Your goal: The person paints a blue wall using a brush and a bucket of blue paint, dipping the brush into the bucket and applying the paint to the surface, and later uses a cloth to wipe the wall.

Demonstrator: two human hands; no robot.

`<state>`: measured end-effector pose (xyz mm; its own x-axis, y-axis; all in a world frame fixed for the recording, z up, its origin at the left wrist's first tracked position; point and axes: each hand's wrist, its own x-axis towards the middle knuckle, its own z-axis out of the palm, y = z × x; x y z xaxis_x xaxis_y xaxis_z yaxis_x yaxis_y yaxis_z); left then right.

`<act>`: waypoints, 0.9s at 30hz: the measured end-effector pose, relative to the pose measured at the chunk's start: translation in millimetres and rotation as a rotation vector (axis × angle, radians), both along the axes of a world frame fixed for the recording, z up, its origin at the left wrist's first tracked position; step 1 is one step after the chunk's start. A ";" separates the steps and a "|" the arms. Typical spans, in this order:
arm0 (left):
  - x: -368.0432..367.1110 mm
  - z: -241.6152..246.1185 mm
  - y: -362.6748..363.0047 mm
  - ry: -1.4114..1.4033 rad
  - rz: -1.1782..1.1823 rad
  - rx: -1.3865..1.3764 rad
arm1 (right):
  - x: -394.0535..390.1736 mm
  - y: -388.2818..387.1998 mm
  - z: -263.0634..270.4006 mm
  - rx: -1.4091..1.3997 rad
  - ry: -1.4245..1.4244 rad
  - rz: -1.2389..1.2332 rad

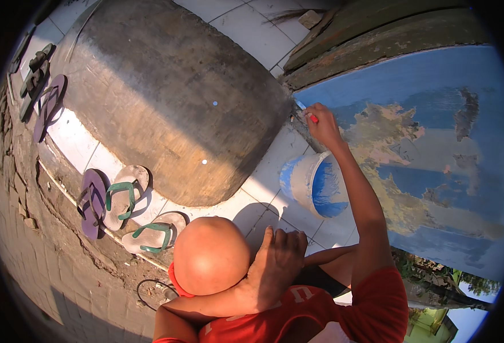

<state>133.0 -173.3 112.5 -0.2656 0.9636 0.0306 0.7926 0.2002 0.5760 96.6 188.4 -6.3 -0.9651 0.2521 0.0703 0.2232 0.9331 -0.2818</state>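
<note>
My right hand (321, 124) grips a small red-handled paintbrush (314, 118). Its blue-tinted tip is at the lower corner of a patchy blue painted wall (432, 141), beside the rounded concrete block (183, 103). Just below that hand, a whitish plastic bucket (299, 180) lies tilted with its mouth towards the wall, blue paint smeared inside and out. My left hand (279, 257) rests beside my bent knee (211, 255), back of the hand up and fingers curled; its palm is hidden.
Purple flip-flops (92, 203) and pale ones with green straps (121, 197) lie on the white tile floor (260, 188) and its edge. More dark sandals (35, 83) are at the upper left. Weathered wooden boards (376, 38) border the wall's top. Brick paving (54, 257) runs along the left.
</note>
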 end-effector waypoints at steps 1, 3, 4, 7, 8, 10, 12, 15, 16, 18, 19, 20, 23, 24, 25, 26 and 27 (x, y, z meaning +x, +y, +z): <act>-0.8 -0.1 -0.6 -0.008 -0.034 -0.049 | -3.0 -0.1 1.0 0.043 -0.013 0.009; -1.5 -0.7 0.3 -0.017 -0.072 -0.097 | -4.6 4.6 7.7 0.063 -0.003 -0.001; -1.3 -1.1 1.4 -0.013 -0.072 -0.094 | -2.8 8.2 13.3 0.084 0.010 -0.011; -3.8 -2.3 1.3 0.008 -0.058 -0.107 | 5.4 0.7 52.4 0.100 0.157 -0.062; -4.0 -2.5 1.5 0.020 -0.058 -0.099 | 7.4 -9.9 70.2 0.096 0.152 -0.067; 1.0 -6.5 3.3 -0.007 -0.015 -0.078 | 11.8 -27.1 98.8 0.014 0.207 -0.174; 2.8 -8.3 3.1 -0.031 0.022 -0.049 | 10.7 -33.0 91.8 -0.018 0.214 -0.138; -2.4 -6.4 5.3 0.039 -0.055 -0.018 | 8.3 -24.1 52.4 -0.062 0.184 -0.083; -4.9 0.0 3.8 0.041 -0.090 -0.078 | 2.0 -18.8 33.2 -0.102 0.140 -0.051; -8.4 5.8 4.3 0.036 -0.131 -0.128 | -0.2 -8.0 10.4 -0.069 0.135 -0.050; -11.1 8.1 3.0 0.022 -0.123 -0.083 | -0.4 -2.7 5.6 -0.045 0.121 -0.055; -12.1 9.3 3.6 0.006 -0.118 -0.036 | 1.6 9.6 8.4 -0.037 0.123 -0.058; -7.7 6.1 -1.6 -0.047 -0.045 0.021 | 3.7 15.3 51.6 -0.044 0.137 -0.095; -8.0 6.5 -3.1 -0.050 -0.044 0.016 | 5.5 8.2 84.5 -0.049 0.148 -0.147; -9.0 6.9 -5.1 -0.020 -0.059 -0.008 | 7.9 2.5 114.3 -0.042 0.195 -0.135; -8.5 6.1 -6.3 0.007 -0.083 -0.027 | 14.6 -2.8 143.8 -0.029 0.240 -0.132; -7.2 5.0 -8.8 0.007 -0.084 -0.034 | 20.3 -13.2 174.0 0.003 0.273 -0.150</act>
